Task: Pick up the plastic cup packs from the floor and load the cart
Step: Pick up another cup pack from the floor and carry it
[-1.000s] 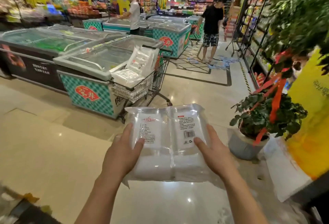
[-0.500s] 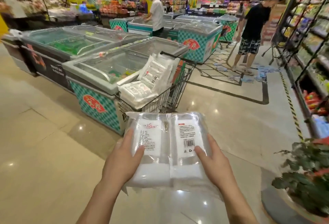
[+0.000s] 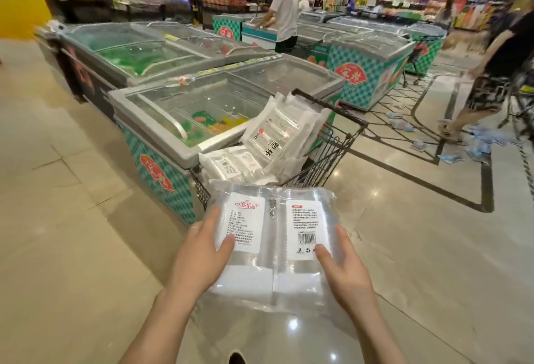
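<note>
A clear plastic cup pack [image 3: 271,251] with two white labels is held flat in front of me, just short of the cart. My left hand [image 3: 199,259] grips its left edge, thumb on the left label. My right hand [image 3: 344,271] grips its right edge, thumb below the barcode. The wire shopping cart [image 3: 332,155] stands right behind the pack, against a freezer. Several cup packs [image 3: 277,135] lie piled in its basket, one leaning upright.
Glass-topped chest freezers [image 3: 185,115] run along the cart's left and behind it. A person in a white shirt [image 3: 284,13] stands at a far freezer. Another person in dark clothes [image 3: 497,74] walks at the right, with blue litter [image 3: 474,146] on the floor there.
I have come closer to the cart, which now sits directly beyond the pack. Both hands keep the same hold on the pack. The potted plant has left the view.
</note>
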The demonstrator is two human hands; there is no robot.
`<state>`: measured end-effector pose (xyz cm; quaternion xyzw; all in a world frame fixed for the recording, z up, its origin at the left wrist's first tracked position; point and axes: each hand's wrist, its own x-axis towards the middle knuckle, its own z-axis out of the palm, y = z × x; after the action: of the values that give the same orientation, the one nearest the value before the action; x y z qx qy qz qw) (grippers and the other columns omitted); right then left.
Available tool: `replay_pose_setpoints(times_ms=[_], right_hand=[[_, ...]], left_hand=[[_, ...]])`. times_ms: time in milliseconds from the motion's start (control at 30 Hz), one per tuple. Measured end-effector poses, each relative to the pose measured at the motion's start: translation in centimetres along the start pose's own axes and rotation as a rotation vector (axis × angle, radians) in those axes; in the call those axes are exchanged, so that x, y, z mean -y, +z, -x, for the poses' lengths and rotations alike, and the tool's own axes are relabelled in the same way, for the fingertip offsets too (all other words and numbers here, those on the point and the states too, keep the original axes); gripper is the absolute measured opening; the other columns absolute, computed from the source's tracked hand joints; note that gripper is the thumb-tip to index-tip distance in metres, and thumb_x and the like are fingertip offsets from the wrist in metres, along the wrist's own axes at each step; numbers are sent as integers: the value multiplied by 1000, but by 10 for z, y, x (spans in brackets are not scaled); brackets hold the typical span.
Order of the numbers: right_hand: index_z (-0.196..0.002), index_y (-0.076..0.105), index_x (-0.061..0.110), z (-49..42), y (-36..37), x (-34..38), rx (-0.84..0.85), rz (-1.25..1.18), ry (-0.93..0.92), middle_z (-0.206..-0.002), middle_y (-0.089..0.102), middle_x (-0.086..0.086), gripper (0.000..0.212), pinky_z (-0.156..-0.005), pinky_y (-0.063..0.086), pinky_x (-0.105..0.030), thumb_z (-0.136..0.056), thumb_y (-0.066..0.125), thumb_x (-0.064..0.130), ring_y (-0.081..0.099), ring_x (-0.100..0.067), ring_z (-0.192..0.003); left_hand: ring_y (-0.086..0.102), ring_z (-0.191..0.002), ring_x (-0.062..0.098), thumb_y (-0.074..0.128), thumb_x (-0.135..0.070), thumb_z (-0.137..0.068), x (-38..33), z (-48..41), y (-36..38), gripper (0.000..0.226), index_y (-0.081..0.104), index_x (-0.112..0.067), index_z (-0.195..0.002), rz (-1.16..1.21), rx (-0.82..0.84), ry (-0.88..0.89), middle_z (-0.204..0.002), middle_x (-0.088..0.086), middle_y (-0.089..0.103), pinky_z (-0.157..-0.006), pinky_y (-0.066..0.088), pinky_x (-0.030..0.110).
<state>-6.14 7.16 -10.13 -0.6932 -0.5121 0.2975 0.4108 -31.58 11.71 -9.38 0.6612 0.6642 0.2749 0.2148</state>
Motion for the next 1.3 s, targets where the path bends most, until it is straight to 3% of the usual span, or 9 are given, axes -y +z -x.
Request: replay_pose_setpoints(times_ms=[200,433,667,800,933,1000,1067,1167,1300], right_hand=[[-151,26,32,-145,25,21,37,45,-13,-135,35,26,64,-98,28,-21,-95,56,39,36,-8,-135],[-152,27,31,-278,47,23,77,56,-38,-151,35,16,68,-98,28,-23,-93,56,45,36,-11,-138],[-152,24,33,-411,82,12,251,-12,-89,-153,32,14,68,-106,25,-28,-93,58,42,31,-7,-138],[-151,24,38,-492,87,4,377,-26,-137,-149,27,25,68,-113,23,-30,-92,58,45,26,-3,-140],[-149,24,42,-567,85,11,477,4,-288,-150,24,30,68,-116,21,-26,-91,57,49,21,12,-137],[-149,24,42,-596,86,20,520,73,-403,-149,26,29,67,-112,21,-22,-91,57,50,21,16,-135],[-150,26,36,-616,90,30,550,150,-566,-151,31,19,66,-111,24,-24,-93,57,47,25,7,-138],[-149,30,30,-636,100,41,538,259,-809,-148,39,3,62,-104,35,-30,-95,57,45,35,-8,-137],[-147,33,20,-652,118,35,553,313,-1067,-141,46,-12,64,-100,45,-37,-92,57,43,46,-26,-131]], left_hand=[[46,-129,25,46,-47,-95,0,-137,20,65,16,-37,-152,16,-4,-35,-152,1,36,-99,38,33],[37,-136,27,47,-43,-96,-9,-250,48,67,14,-32,-154,-13,-26,-107,-153,7,34,-106,36,39],[43,-131,27,40,-50,-96,-2,-339,86,67,9,-36,-152,-128,-116,-219,-151,2,37,-99,42,41],[31,-138,22,42,-45,-98,-18,-387,115,67,9,-31,-154,-80,-168,-322,-156,0,28,-103,35,39],[17,-146,16,46,-46,-96,-23,-420,145,73,-3,-44,-151,106,-227,-385,-161,-13,11,-113,27,45],[23,-144,16,52,-45,-94,-20,-429,155,80,-8,-53,-147,166,-239,-443,-159,-21,11,-111,32,48],[42,-135,17,55,-42,-93,-16,-434,164,85,-11,-56,-144,202,-240,-516,-157,-17,22,-106,40,45],[50,-127,17,57,-36,-94,-4,-443,170,84,-5,-49,-149,234,-229,-589,-150,-8,37,-103,45,45],[57,-116,20,53,-38,-94,22,-451,163,58,29,-34,-147,118,-227,-638,-133,0,55,-95,49,44]])
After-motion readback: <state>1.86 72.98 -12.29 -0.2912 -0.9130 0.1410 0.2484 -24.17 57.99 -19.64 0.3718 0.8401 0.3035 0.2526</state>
